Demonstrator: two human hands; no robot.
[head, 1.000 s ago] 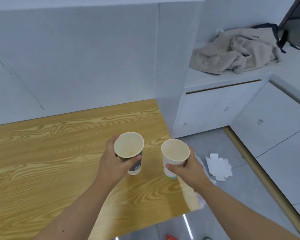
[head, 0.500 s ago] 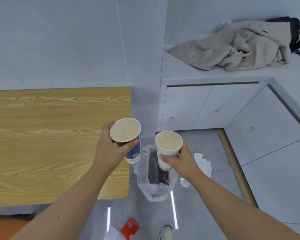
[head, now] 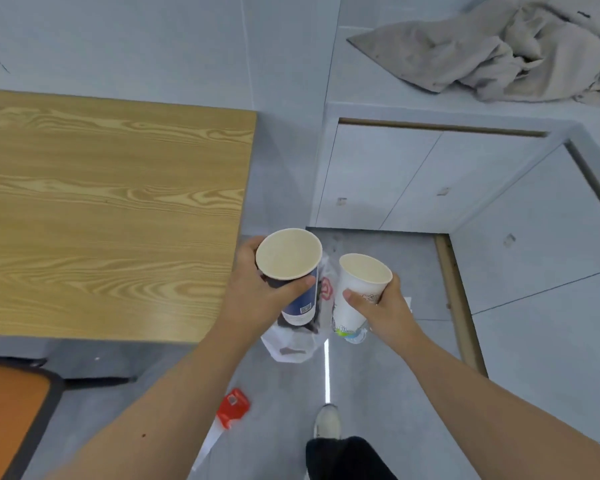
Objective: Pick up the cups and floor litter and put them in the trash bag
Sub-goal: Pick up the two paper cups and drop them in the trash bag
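Observation:
My left hand [head: 257, 299] grips a paper cup with a dark blue print [head: 290, 261], held upright beyond the table's right edge. My right hand [head: 385, 308] grips a white paper cup with a green and blue base [head: 359, 282], also upright. Both cups look empty and hover over a white plastic trash bag [head: 291, 346] standing open on the grey floor. A red piece of litter [head: 234, 407] lies on the floor nearer me, on a white scrap [head: 207, 445]. More white paper behind my right hand is mostly hidden.
The wooden table [head: 111, 209] fills the left. White cabinets [head: 413, 181] stand ahead with a beige cloth [head: 499, 50] on top. An orange chair seat [head: 7, 417] sits at the lower left. My shoe [head: 326, 420] and trouser leg are on the floor below.
Both hands carried the cups off the table to the right and now hold them above the trash bag. My view swung down and right, showing the floor litter and my foot.

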